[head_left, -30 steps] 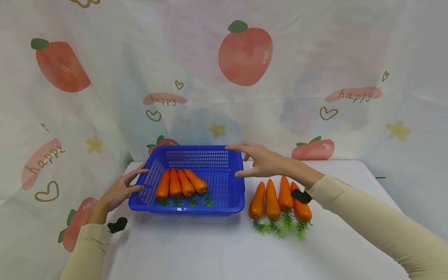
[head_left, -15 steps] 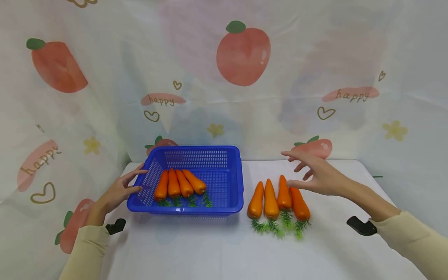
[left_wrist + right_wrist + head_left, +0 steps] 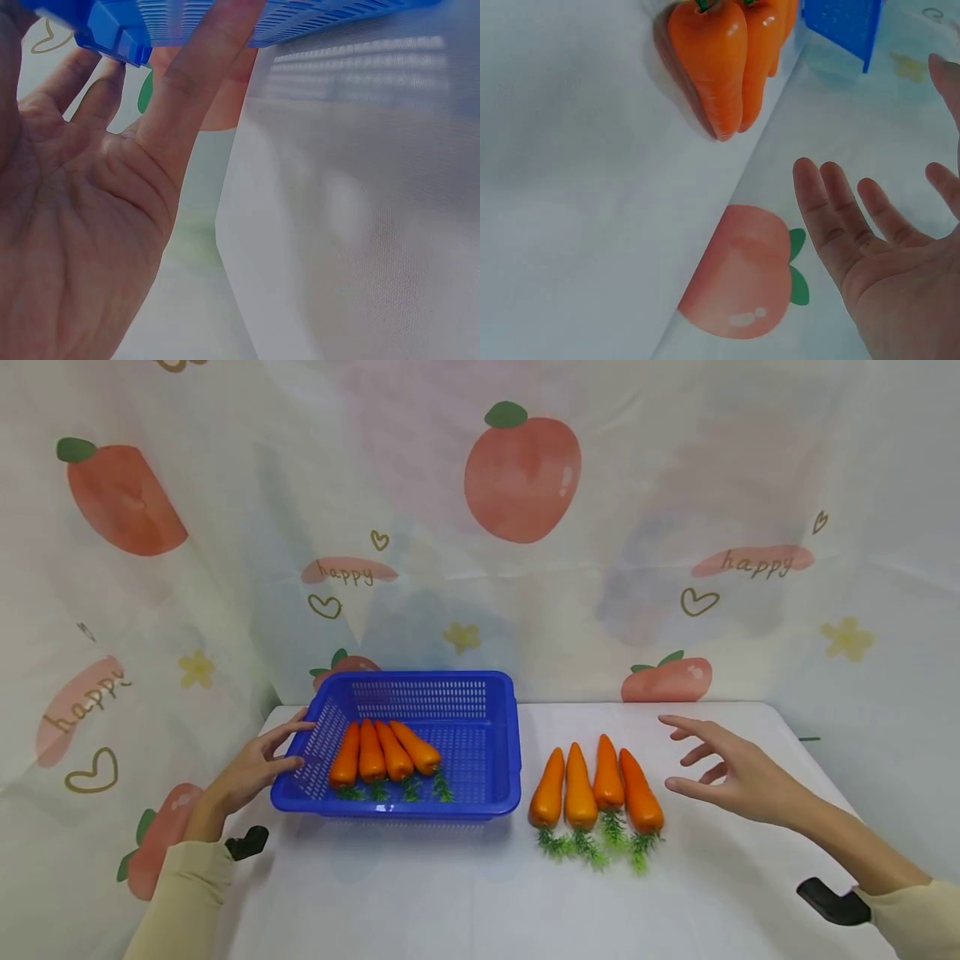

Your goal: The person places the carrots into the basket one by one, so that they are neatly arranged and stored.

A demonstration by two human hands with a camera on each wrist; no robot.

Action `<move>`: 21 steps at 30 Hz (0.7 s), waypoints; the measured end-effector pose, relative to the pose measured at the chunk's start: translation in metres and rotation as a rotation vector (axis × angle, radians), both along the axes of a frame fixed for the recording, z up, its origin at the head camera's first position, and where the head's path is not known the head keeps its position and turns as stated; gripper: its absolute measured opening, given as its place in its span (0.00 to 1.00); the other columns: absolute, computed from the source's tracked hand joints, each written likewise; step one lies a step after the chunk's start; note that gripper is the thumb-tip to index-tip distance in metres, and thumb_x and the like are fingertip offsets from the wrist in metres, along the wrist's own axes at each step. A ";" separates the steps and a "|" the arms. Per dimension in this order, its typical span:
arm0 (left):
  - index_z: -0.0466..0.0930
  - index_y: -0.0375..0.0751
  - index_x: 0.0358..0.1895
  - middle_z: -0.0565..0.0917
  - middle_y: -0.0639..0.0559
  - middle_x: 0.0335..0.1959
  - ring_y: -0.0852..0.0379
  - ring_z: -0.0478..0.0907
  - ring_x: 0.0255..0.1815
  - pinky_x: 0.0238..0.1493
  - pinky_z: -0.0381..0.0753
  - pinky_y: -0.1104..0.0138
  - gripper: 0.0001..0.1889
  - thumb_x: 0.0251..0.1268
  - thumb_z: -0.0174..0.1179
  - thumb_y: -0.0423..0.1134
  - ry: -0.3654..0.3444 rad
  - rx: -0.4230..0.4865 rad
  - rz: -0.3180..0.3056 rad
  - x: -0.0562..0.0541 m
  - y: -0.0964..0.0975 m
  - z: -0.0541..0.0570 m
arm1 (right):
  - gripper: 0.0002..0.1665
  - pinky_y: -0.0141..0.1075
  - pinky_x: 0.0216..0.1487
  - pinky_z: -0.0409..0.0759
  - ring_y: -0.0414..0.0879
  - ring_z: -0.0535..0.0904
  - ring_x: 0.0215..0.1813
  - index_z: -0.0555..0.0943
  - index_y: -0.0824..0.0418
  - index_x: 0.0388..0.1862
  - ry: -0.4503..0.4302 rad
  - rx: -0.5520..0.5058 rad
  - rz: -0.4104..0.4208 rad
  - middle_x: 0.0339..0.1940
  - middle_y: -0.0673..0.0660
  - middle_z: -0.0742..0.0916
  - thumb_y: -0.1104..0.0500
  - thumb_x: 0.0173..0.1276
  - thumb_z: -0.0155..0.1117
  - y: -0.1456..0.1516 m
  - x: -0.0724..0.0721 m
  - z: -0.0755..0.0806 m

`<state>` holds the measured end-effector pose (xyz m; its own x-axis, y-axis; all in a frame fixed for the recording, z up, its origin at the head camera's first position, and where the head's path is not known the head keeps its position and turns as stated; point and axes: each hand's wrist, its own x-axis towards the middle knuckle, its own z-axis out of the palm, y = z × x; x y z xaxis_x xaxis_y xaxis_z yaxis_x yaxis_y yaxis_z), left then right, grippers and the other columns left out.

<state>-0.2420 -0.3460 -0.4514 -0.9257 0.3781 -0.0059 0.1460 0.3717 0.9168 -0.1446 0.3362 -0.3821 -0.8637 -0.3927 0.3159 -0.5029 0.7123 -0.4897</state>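
Note:
A blue plastic basket (image 3: 498, 768) sits at the left of the table, holding several orange carrots (image 3: 373, 756) with green tops, laid side by side. My left hand (image 3: 251, 772) touches the basket's left rim with extended fingers and thumb. In the left wrist view the fingers of this hand (image 3: 82, 187) reach up to the basket's slotted wall (image 3: 315, 22). To the right of the basket, several more carrots (image 3: 581, 789) lie in a row on the table. My right hand (image 3: 738, 772) hovers right of them, its fingers spread and holding nothing; the right wrist view shows its palm (image 3: 900, 277).
A white cloth covers the table (image 3: 450, 893). Behind and to the left hangs a pale curtain (image 3: 600, 527) printed with fruit, hearts and "happy". Dark straps (image 3: 834, 902) show at both wrists, by beige sleeves.
My right hand has moved from over the basket's right edge, across the loose carrots, to their right. The left hand stays at the rim. The basket and carrots have not moved.

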 end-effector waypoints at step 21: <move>0.63 0.40 0.77 0.42 0.48 0.86 0.24 0.40 0.81 0.59 0.78 0.38 0.31 0.74 0.60 0.36 -0.001 0.008 0.002 0.001 0.000 0.001 | 0.47 0.46 0.37 0.89 0.57 0.85 0.48 0.57 0.61 0.81 -0.607 -0.154 0.020 0.67 0.80 0.70 0.55 0.71 0.70 -0.007 -0.039 -0.033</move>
<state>-0.2406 -0.3464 -0.4500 -0.9264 0.3765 -0.0039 0.1443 0.3647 0.9199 -0.1836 0.3289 -0.4150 -0.8998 -0.3998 -0.1748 -0.1154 0.6044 -0.7883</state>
